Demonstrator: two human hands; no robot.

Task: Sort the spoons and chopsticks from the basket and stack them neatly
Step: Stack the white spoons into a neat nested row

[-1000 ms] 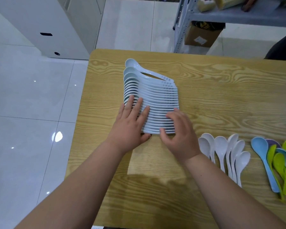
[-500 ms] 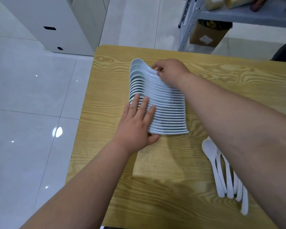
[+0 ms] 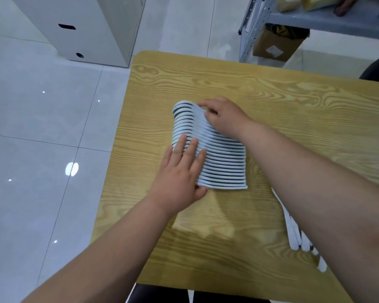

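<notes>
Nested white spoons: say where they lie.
Head view: nested white spoons lie on the table, left hand flat on their near end, right hand at their far end.

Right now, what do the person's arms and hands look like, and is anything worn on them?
Both hands are bare: the left hand and the right hand carry no gloves, and no rings show. Both forearms are uncovered up to the frame's edge, with no sleeve, watch or wristband in view.

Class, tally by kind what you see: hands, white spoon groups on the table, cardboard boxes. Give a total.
Hands: 2, left hand, right hand.
Spoon groups: 2, nested row, loose white spoons.
Cardboard box: 1.
Total: 5.
</notes>
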